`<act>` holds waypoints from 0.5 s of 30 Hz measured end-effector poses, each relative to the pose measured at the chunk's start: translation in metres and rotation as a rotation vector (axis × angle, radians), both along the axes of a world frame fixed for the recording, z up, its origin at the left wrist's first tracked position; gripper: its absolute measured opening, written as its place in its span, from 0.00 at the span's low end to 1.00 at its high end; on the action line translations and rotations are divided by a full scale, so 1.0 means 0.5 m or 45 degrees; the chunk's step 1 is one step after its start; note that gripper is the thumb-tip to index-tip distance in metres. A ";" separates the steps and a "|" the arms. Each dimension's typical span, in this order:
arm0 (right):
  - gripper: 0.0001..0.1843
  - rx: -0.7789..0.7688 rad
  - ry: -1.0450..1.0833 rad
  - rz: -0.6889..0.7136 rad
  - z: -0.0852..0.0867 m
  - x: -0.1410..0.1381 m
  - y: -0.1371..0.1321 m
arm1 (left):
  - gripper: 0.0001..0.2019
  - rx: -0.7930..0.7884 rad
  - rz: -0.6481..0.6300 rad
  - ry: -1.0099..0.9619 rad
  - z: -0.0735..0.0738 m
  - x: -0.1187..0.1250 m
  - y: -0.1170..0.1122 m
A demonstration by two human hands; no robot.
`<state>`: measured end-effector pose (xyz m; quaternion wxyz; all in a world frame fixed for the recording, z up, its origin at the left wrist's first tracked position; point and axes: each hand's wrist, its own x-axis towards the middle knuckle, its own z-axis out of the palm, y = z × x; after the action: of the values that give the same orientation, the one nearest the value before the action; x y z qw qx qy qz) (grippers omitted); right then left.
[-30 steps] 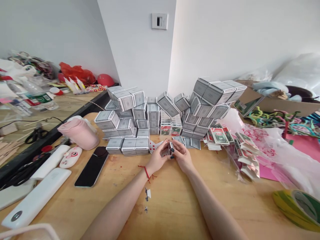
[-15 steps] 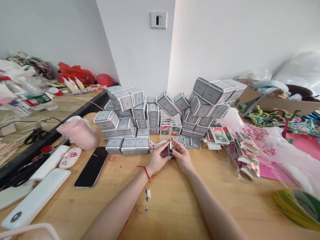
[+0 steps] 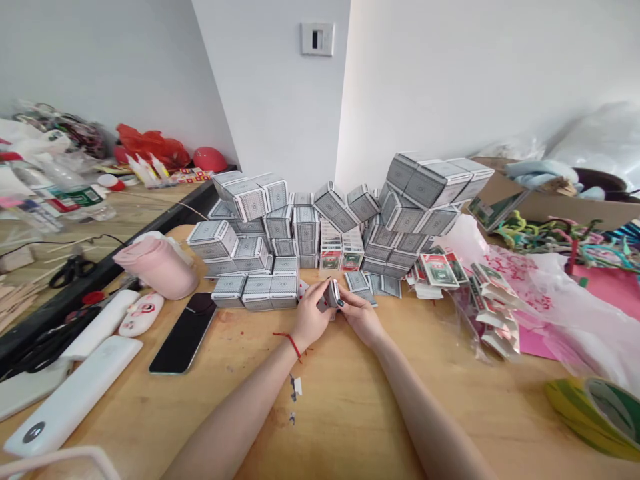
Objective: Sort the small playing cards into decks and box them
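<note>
- The left hand point(image 3: 309, 319) and the right hand point(image 3: 361, 317) meet over the middle of the wooden table point(image 3: 350, 413). Both are closed round a small pack of cards point(image 3: 330, 295), fingertips pinching it from either side.
- The pack is tilted on edge between the two hands, just above the tabletop and just in front of the piled boxes.
- A red string bracelet point(image 3: 293, 343) sits on the left wrist.
- Nearer the camera, small scraps of paper point(image 3: 295, 388) lie between the forearms.
- At the near right edge lies a green and yellow tape roll point(image 3: 595, 413).
- To the near left a white power bank point(image 3: 75, 395) lies flat. Beyond it is a black phone point(image 3: 184, 333), face up.
- Past the phone lie a pink and white case point(image 3: 143, 313) and a pink roll point(image 3: 159, 267) on its side.
- Right of the hands, loose card packs with red and green faces point(image 3: 440, 270) spill beside a clear plastic bag point(image 3: 550, 300).
- Behind the hands rises a stack of grey patterned boxes point(image 3: 310, 227), uneven, with several at the top tilted.
- Further right a cardboard box point(image 3: 530, 203) holds cloth and coloured cords.
- On the left side table stand a water bottle point(image 3: 70, 190) and a red bag point(image 3: 150, 143); scissors point(image 3: 73, 269) lie closer.
- A wall switch point(image 3: 319, 39) is on the far wall.
</note>
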<state>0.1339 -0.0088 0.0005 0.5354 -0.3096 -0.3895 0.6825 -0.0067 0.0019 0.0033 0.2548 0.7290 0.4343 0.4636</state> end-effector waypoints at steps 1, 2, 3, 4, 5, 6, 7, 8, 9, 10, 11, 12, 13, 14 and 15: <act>0.24 0.012 -0.041 -0.018 -0.003 -0.001 0.000 | 0.27 0.013 0.021 0.016 0.001 -0.002 0.000; 0.22 0.023 -0.084 -0.038 -0.005 -0.002 0.000 | 0.26 0.023 0.044 0.030 0.001 -0.003 0.001; 0.21 0.031 -0.126 -0.053 -0.007 -0.003 0.000 | 0.26 0.031 0.069 0.040 0.001 -0.005 0.001; 0.20 0.037 -0.161 -0.063 -0.008 -0.004 -0.001 | 0.26 0.037 0.089 0.046 0.001 -0.005 0.001; 0.20 0.046 -0.189 -0.064 -0.008 -0.005 -0.001 | 0.26 0.040 0.099 0.051 0.001 -0.006 0.001; 0.20 0.056 -0.207 -0.059 -0.008 -0.005 -0.002 | 0.26 0.042 0.102 0.054 0.001 -0.006 0.001; 0.19 0.065 -0.218 -0.054 -0.008 -0.005 -0.002 | 0.26 0.044 0.100 0.055 0.000 -0.005 0.001; 0.19 0.073 -0.225 -0.049 -0.008 -0.005 -0.002 | 0.27 0.043 0.095 0.056 0.000 -0.005 0.001; 0.18 0.079 -0.236 -0.048 -0.009 -0.004 -0.001 | 0.27 0.041 0.091 0.056 -0.001 -0.005 0.001; 0.18 0.084 -0.252 -0.052 -0.010 -0.004 -0.001 | 0.28 0.038 0.087 0.055 -0.001 -0.004 0.002; 0.18 0.089 -0.275 -0.057 -0.012 -0.004 0.000 | 0.28 0.034 0.085 0.053 -0.002 -0.004 0.002; 0.19 0.094 -0.301 -0.061 -0.013 -0.003 0.001 | 0.28 0.031 0.079 0.052 -0.002 -0.005 0.002; 0.19 0.099 -0.325 -0.062 -0.015 -0.003 0.002 | 0.28 0.029 0.070 0.051 -0.003 -0.005 0.003; 0.20 0.103 -0.340 -0.054 -0.016 -0.003 0.002 | 0.28 0.030 0.062 0.049 -0.004 -0.006 0.003; 0.21 0.108 -0.347 -0.047 -0.017 -0.004 0.002 | 0.27 0.035 0.055 0.048 -0.005 -0.006 0.003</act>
<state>0.1320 -0.0076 -0.0080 0.5025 -0.3835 -0.4816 0.6070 -0.0099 0.0036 0.0009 0.2266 0.7315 0.4484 0.4610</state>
